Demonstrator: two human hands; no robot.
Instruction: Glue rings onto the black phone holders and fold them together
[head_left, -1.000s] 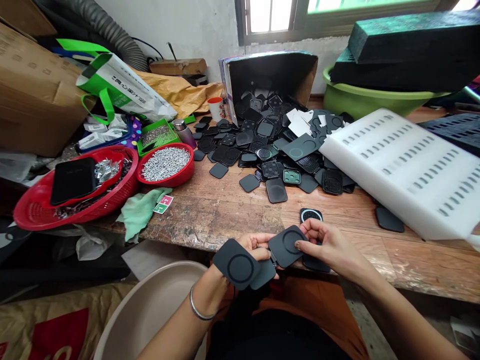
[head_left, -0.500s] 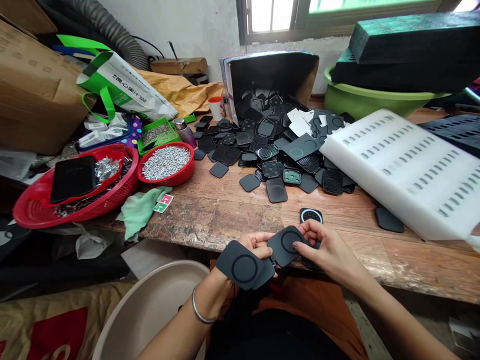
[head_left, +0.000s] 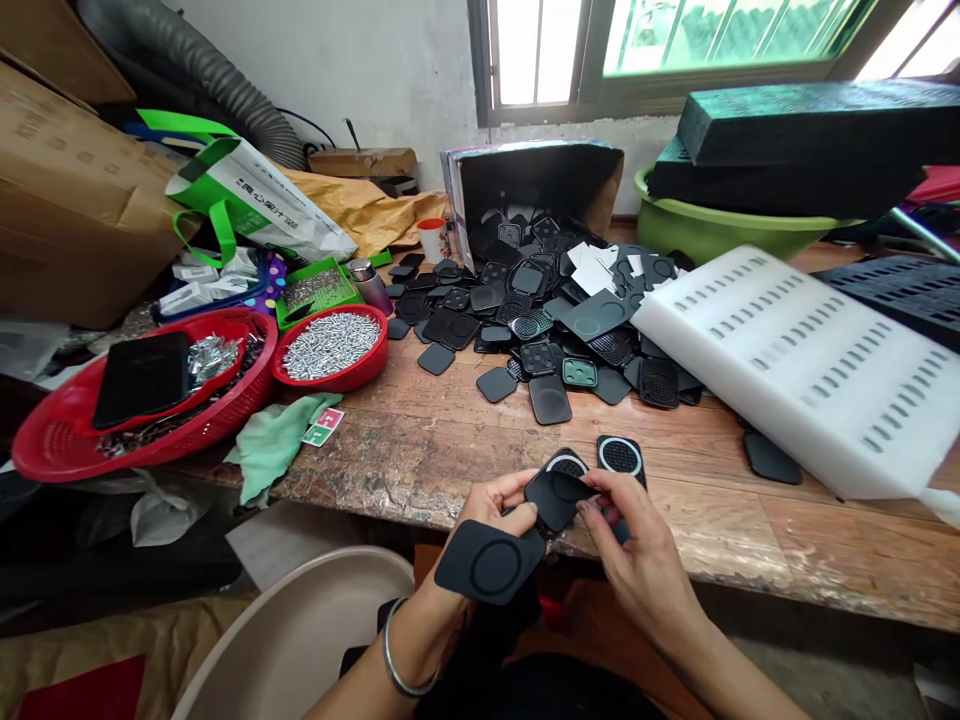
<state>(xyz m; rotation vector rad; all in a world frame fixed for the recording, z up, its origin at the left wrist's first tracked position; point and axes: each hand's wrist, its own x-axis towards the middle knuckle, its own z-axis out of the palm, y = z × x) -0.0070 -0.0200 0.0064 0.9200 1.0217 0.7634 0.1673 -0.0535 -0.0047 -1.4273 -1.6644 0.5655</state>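
Note:
At the table's front edge, my left hand (head_left: 487,505) is closed around a hinged black charging pad. Its lower panel (head_left: 491,562), marked with a dark ring, hangs over my wrist. The far panel shows a white ring on a mesh face, part covered by a thin black cover sheet (head_left: 559,500). With thumb and fingers, my right hand (head_left: 637,530) pinches that sheet's right edge, which is bent up from the panel. Just beyond my right fingers lies another black panel with a white ring (head_left: 621,458). A dark piece under my right hand is mostly hidden.
A heap of black pad parts (head_left: 517,300) spills from a tipped box (head_left: 540,150). On the left stand a red bowl of screws (head_left: 330,345) and a large red basket (head_left: 45,440). A white slotted foam block (head_left: 810,370) lies right; a beige tub (head_left: 247,640) stands below.
The far panel's cover sheet, flat before, is now lifted at its right side, baring part of a white ring. My right hand has turned and moved slightly down. The view has tilted up.

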